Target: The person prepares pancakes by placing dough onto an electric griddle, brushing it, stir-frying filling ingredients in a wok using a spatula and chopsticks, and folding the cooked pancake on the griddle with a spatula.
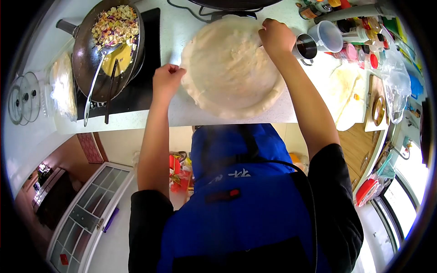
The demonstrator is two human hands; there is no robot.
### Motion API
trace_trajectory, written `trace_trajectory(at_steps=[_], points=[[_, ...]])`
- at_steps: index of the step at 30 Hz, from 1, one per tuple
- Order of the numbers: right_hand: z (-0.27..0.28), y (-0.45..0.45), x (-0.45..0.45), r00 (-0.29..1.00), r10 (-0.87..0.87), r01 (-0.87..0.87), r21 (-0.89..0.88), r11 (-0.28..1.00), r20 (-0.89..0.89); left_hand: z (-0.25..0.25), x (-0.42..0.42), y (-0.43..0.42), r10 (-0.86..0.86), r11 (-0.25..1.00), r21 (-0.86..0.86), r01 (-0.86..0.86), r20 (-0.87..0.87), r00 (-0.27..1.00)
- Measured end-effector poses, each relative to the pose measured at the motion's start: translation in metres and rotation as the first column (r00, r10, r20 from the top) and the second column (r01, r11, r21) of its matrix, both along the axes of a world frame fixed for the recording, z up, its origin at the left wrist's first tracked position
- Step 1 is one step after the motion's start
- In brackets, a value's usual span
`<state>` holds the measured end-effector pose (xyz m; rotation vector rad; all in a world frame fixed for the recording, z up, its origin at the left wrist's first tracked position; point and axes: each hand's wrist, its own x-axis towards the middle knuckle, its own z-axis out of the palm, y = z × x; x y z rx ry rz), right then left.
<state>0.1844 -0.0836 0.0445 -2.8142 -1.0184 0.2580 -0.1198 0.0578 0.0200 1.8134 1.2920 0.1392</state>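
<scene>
Rim work here, the left hand [168,81] pinching the broad, round, pale dough sheet [218,68] on the white table [175,115], right hand [279,38] curled at its far-right edge, pinch unclear, gentle handling needed.

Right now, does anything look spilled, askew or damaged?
Nothing stands out as spilled or damaged. The pale, round dough sheet, between the left hand and right hand, merely has a wavy, uneven edge, not a clean circle.
</scene>
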Motion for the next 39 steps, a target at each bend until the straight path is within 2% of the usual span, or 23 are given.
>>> trace_trajectory(at_steps=[6, 9, 10, 12, 15, 18, 22, 23, 25, 27, 28, 31, 36, 39], points=[[-0.011, 0.034, -0.009, 0.974, 0.202, -0.194, -0.089, 0.977, 0.099, -0.014, -0.031, -0.050, 0.126, 0.986, -0.116, -0.120, 0.049, 0.991], [-0.021, 0.044, -0.017, 0.960, 0.252, -0.258, 0.042, 0.965, 0.119, -0.023, -0.044, -0.085, 0.202, 0.956, -0.238, -0.172, 0.105, 0.974], [-0.020, 0.047, -0.019, 0.955, 0.271, -0.279, 0.055, 0.959, 0.118, -0.012, -0.043, -0.094, 0.181, 0.951, -0.262, -0.164, 0.042, 0.983], [-0.016, 0.049, -0.022, 0.945, 0.305, -0.315, 0.076, 0.946, 0.115, -0.008, -0.043, -0.112, 0.176, 0.955, -0.254, -0.154, 0.063, 0.982], [0.003, 0.030, -0.022, 0.954, 0.235, -0.281, 0.289, 0.915, 0.185, -0.009, -0.044, -0.124, 0.174, 0.944, -0.289, -0.163, 0.014, 0.985], [0.015, -0.017, -0.012, 0.968, 0.159, -0.222, 0.363, 0.905, 0.196, -0.009, -0.045, -0.125, 0.189, 0.926, -0.340, -0.162, 0.047, 0.981], [0.010, -0.101, -0.010, 0.999, 0.013, 0.000, 0.416, 0.909, -0.030, -0.017, -0.046, -0.107, 0.296, 0.918, -0.316, -0.238, 0.150, 0.943], [0.011, -0.121, -0.015, 0.996, -0.042, 0.069, 0.364, 0.929, -0.083, -0.017, -0.044, -0.101, 0.333, 0.916, -0.314, -0.251, 0.245, 0.910], [0.000, -0.157, -0.020, 0.974, -0.120, 0.179, 0.334, 0.925, -0.191, -0.004, -0.033, -0.079, 0.332, 0.931, -0.242, -0.273, 0.251, 0.909], [-0.013, -0.183, -0.023, 0.936, -0.172, 0.278, 0.343, 0.897, -0.308, -0.024, -0.032, -0.053, 0.244, 0.969, -0.031, -0.245, 0.259, 0.934], [-0.018, -0.189, -0.025, 0.907, -0.207, 0.337, 0.336, 0.880, -0.367, -0.031, -0.028, -0.042, 0.211, 0.971, 0.037, -0.236, 0.321, 0.923], [-0.025, -0.195, -0.028, 0.814, -0.272, 0.475, 0.319, 0.820, -0.513, -0.015, -0.006, -0.017, 0.117, 0.987, 0.088, -0.136, 0.194, 0.974], [-0.031, -0.178, -0.029, 0.713, -0.229, 0.576, 0.369, 0.730, -0.662, -0.020, 0.016, 0.003, 0.008, 0.999, 0.040, -0.014, 0.153, 0.988], [-0.030, -0.170, -0.027, 0.689, -0.222, 0.584, 0.347, 0.734, -0.689, -0.019, 0.018, 0.010, -0.002, 1.000, -0.010, 0.003, 0.143, 0.990]])
